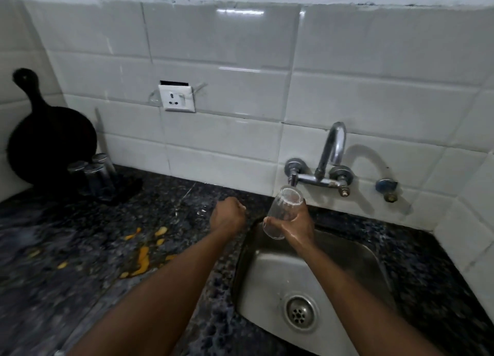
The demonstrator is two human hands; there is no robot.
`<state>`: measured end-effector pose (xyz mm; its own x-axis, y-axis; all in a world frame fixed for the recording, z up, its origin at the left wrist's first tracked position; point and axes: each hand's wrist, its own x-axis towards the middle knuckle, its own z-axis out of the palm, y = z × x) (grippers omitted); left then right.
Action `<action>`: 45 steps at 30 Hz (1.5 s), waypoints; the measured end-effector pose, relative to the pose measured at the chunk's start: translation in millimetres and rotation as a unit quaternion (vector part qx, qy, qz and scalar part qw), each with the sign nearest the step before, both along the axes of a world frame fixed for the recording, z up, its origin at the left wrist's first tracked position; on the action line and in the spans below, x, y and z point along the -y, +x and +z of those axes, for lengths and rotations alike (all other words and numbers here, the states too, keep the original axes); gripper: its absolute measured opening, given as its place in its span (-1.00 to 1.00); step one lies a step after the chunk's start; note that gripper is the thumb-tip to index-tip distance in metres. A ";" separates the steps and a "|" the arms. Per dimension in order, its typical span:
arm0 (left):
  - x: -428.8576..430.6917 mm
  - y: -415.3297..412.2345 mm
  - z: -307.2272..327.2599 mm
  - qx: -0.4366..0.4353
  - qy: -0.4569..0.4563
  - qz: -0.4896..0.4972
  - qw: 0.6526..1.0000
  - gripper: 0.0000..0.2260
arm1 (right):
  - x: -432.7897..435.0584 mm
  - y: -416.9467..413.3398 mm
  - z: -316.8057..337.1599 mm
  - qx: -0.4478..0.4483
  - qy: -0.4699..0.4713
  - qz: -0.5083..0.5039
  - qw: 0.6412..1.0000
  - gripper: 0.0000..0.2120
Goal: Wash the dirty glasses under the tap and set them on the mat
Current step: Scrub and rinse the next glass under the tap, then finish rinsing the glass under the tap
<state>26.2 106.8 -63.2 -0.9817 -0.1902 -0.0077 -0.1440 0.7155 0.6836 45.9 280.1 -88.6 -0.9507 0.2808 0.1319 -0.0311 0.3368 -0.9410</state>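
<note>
Right hand [300, 228]: forearm reaches forward over the sink [270, 278]. Fingers and thumb are wrapped round the lower half of a glass [284, 208]. Skin looks wet and glossy. The glass is held in the air above the sink's rear left corner, tilted, with its open mouth up and just under the tap [331, 152] fittings.

Left hand [228, 218]: forearm extends forward over the counter [66, 235], and the hand sits just left of the sink's rim. Only the back of the hand shows. Fingers are curled under and hidden, so it cannot be told whether they grip anything. The two hands are near each other, not touching.

Materials:
- Glass: clear, smooth, a plain tumbler shape.
- Tap: chrome, wall-mounted, with a curved spout and two round valve heads.
- Sink: brushed steel with rounded corners and a round perforated drain [300, 313].
- Counter: dark speckled stone, polished, with orange-yellow smears [141, 259] left of the arms.
- Wall: glossy white rectangular tiles with a white socket [177, 99].

Far left: three glasses [91, 172] stand close together upside down, thick bases up, on a dark mat [128, 187]. Behind them a black round board [50, 141] with a handle leans against the wall.
</note>
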 end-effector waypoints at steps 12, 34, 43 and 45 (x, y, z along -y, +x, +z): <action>203.8 -64.2 -29.1 0.074 -0.104 0.055 0.990 -0.67 | 189.2 -124.7 -10.1 0.029 -0.041 0.080 0.996 -0.25; 412.3 -158.2 -50.5 0.472 -0.215 0.092 0.850 0.00 | 491.6 -338.0 -23.0 0.028 0.059 0.293 0.954 -0.06; 420.8 -153.7 -73.8 0.440 -0.243 0.065 0.862 0.28 | 515.0 -347.2 -27.5 0.059 0.123 0.371 0.919 -0.09; 420.6 -150.3 -74.7 0.426 -0.244 0.069 0.868 0.30 | 515.6 -346.2 -29.6 0.062 0.129 0.382 0.913 -0.10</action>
<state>-124.1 -313.8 -137.9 -0.6262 -0.4906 -0.6059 -0.5565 0.8256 -0.0933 -300.3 -235.5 -118.2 -0.8682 -0.4956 -0.0228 -0.2477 0.4728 -0.8457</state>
